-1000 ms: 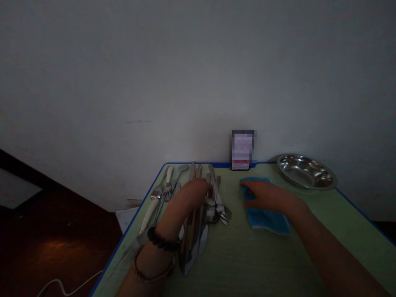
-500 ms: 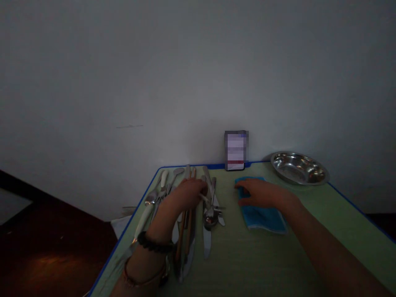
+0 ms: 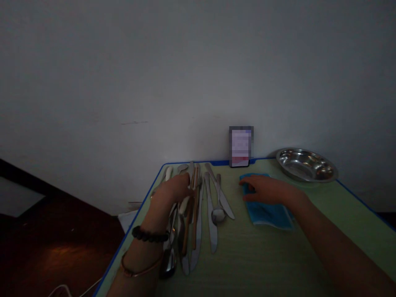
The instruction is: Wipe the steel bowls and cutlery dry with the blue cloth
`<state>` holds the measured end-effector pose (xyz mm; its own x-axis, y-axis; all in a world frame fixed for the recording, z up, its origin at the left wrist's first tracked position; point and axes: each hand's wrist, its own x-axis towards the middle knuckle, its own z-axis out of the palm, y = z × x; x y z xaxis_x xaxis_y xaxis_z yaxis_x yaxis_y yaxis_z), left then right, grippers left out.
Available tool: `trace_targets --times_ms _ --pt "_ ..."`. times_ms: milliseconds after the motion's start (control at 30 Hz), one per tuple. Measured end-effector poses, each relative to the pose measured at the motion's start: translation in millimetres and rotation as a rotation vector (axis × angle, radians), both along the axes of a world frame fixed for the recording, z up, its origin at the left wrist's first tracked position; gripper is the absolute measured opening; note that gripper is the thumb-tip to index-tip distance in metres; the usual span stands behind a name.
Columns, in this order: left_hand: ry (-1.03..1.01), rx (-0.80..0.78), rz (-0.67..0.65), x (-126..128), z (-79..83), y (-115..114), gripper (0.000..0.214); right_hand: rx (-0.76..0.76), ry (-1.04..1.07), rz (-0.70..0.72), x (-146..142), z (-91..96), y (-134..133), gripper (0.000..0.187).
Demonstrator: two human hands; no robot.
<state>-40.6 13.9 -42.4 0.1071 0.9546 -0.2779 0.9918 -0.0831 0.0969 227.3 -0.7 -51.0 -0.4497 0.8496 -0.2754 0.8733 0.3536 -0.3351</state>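
Note:
My left hand (image 3: 171,194) lies over a row of cutlery (image 3: 198,214) on the left part of a green table (image 3: 247,255). Its fingers curl down onto the handles of spoons and knives; what they grip is hidden. A dark bead bracelet and a thin bangle circle that wrist. My right hand (image 3: 267,189) rests flat, fingers stretched out, on a folded blue cloth (image 3: 269,212) to the right of the cutlery. A spoon (image 3: 218,212) and two knives lie between the two hands.
A steel dish (image 3: 305,165) stands at the table's back right corner. A small card or phone (image 3: 240,146) leans upright against the white wall at the back edge. The table has a blue rim (image 3: 148,194); dark floor and a white cable lie to the left.
My left hand has shifted left over the cutlery, and the pieces now lie more spread out, the spoon and knives uncovered. My right hand stays on the blue cloth.

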Motion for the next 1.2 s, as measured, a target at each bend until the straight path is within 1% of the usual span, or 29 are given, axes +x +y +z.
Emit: trace_targets --times_ms 100,200,267,300,367,433,500,567,700,833,933,1033,1200 --pt "0.02 0.071 -0.048 19 -0.1 -5 0.035 0.008 0.006 0.007 1 -1.9 1 0.051" --pt "-0.018 0.123 -0.192 42 -2.7 -11 0.029 0.025 0.003 0.01 0 -3.9 1 0.052" --pt "-0.041 0.133 -0.262 56 -8.4 -15 0.029 0.027 0.0 0.012 0 -3.7 2 0.052" --pt "-0.044 0.134 -0.278 61 -12.4 -16 0.03 0.027 0.007 0.008 1 -3.1 3 0.052" --pt "-0.033 0.141 -0.268 70 -21.0 -18 0.034 0.049 0.03 -0.02 4 -1.6 5 0.053" --pt "-0.017 0.155 -0.239 74 -28.1 -18 0.038 0.13 0.031 -0.083 9 -0.9 8 0.053" --pt "0.001 0.164 -0.212 75 -31.7 -17 0.038 0.214 -0.008 -0.136 16 -2.2 11 0.056" --pt "0.012 0.165 -0.197 75 -31.9 -16 0.035 0.229 -0.05 -0.144 21 -5.8 13 0.057" --pt "0.009 0.141 -0.179 75 -30.6 -16 0.03 0.129 -0.073 -0.103 22 -14.9 13 0.05" --pt "-0.027 0.091 -0.155 73 -33.8 -12 0.03 0.081 -0.073 -0.103 18 -17.2 14 0.051" --pt "-0.116 0.06 -0.187 67 -32.9 -6 0.028 0.078 -0.066 -0.112 19 -14.8 14 0.051" --pt "-0.243 0.044 -0.229 59 -25.2 -1 0.03 0.076 -0.065 -0.137 22 -13.2 15 0.053" --pt "-0.476 0.104 -0.251 53 -10.0 1 0.033 0.122 -0.012 -0.128 22 -6.7 17 0.035"
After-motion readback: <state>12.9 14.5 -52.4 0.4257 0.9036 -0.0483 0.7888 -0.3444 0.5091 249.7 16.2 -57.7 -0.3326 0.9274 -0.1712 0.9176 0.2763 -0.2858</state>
